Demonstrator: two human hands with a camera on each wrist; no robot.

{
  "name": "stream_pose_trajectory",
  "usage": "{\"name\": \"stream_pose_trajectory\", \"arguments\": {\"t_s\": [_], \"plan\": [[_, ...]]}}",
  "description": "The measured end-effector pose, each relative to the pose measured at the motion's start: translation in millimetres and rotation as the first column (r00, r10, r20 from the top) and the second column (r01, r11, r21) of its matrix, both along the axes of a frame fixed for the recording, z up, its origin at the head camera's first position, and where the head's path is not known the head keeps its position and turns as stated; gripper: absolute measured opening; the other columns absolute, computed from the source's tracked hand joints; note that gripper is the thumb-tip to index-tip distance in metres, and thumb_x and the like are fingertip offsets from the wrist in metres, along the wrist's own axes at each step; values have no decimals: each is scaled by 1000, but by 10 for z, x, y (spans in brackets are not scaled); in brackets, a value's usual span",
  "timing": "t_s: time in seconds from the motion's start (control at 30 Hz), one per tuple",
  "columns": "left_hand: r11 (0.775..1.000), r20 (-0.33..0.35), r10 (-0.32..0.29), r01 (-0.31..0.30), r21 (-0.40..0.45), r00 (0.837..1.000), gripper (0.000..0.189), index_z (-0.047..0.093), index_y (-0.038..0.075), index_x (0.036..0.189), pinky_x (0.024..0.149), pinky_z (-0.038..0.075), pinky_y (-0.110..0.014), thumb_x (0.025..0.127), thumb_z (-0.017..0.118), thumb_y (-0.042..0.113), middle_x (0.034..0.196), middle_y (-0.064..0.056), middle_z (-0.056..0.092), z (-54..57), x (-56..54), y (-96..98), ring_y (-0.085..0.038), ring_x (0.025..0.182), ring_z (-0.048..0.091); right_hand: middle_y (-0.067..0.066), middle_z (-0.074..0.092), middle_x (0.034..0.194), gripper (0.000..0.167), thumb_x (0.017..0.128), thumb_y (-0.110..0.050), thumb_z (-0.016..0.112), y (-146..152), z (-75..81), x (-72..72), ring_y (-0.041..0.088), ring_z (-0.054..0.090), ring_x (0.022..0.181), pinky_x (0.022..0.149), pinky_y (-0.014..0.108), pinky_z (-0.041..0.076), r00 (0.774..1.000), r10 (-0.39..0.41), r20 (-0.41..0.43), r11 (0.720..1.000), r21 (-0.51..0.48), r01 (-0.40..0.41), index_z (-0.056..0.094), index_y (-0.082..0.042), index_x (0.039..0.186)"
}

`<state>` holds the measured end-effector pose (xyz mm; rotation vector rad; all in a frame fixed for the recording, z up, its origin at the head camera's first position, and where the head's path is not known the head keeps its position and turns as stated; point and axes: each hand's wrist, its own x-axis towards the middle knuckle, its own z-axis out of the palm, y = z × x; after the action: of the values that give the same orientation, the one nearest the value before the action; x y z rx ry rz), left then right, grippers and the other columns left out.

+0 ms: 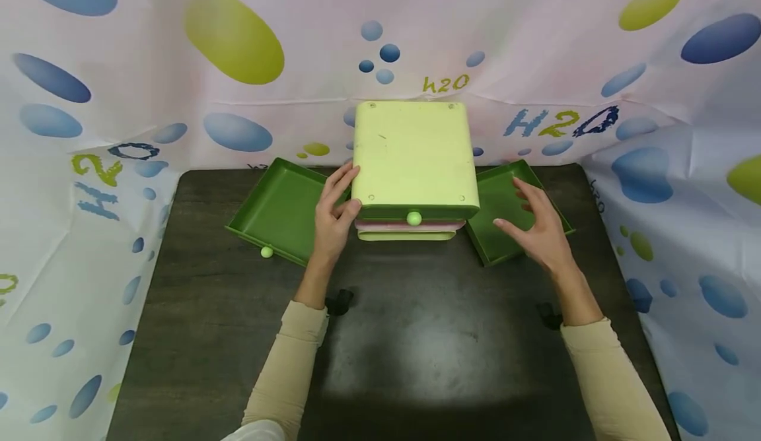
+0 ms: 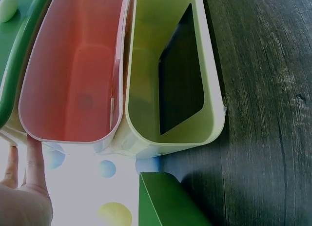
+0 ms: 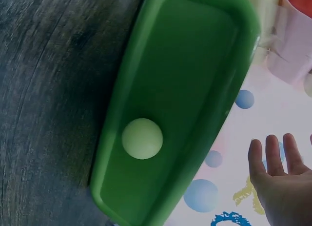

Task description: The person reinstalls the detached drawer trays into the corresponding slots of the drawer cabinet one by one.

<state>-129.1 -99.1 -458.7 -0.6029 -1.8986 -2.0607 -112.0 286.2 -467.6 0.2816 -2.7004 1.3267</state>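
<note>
A stack of drawer units stands at the back middle of the table. Its pale yellow-green top unit (image 1: 413,154) holds a closed green drawer (image 1: 383,213) with a round knob. Below it, the pink shell (image 2: 73,89) and the lowest yellow-green shell (image 2: 214,118) have no drawers inside. My left hand (image 1: 334,223) rests against the top unit's left side, fingers extended along it and thumb near the front corner. My right hand (image 1: 538,230) is spread, apart from the stack, over a loose green drawer (image 1: 496,216); nothing is in it.
Another loose green drawer (image 1: 276,210) lies angled to the left of the stack, beneath my left hand. The dark wooden table (image 1: 428,335) stretches in front. A white sheet (image 1: 321,5) with coloured ovals hangs behind and along both sides.
</note>
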Motion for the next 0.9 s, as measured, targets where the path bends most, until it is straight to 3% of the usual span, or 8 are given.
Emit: {"name": "stream_pose_trajectory", "arguments": {"t_s": [0.17, 0.33, 0.6, 0.9], "plan": [[1000, 16, -2, 3, -30, 1000, 81, 43, -18, 140, 81, 50, -22, 97, 57, 49, 149, -38, 29, 197, 116, 30, -23, 134, 43, 16, 39, 151, 82, 86, -18, 80, 50, -32, 50, 41, 40, 132, 102, 62, 34, 1000, -7, 14, 1000, 21, 7, 37, -25, 155], [999, 20, 1, 0, -44, 1000, 81, 42, -18, 141, 85, 50, -24, 97, 56, 49, 149, -37, 29, 224, 110, 25, -28, 137, 40, 18, 38, 151, 82, 85, -16, 81, 132, -5, 13, 43, 40, 131, 101, 61, 34, 1000, -18, -19, 998, 62, 19, 38, -17, 155], [1000, 29, -11, 12, -25, 1000, 78, 43, -7, 146, 90, 50, -26, 96, 57, 51, 155, -24, 30, -29, -21, -20, -29, 140, 38, 13, 35, 154, 84, 82, -14, 83, 277, 63, -63, 41, 37, 135, 99, 62, 35, 999, -36, -39, 994, 101, 40, 40, -16, 154], [1000, 36, -7, 7, -15, 999, 76, 46, -2, 147, 91, 50, -28, 96, 58, 53, 156, -15, 33, -75, -25, -10, -29, 140, 38, 15, 35, 153, 84, 81, -15, 84, 408, 58, -69, 42, 36, 135, 102, 66, 32, 999, -43, -13, 992, 117, 45, 41, -16, 153]]}}
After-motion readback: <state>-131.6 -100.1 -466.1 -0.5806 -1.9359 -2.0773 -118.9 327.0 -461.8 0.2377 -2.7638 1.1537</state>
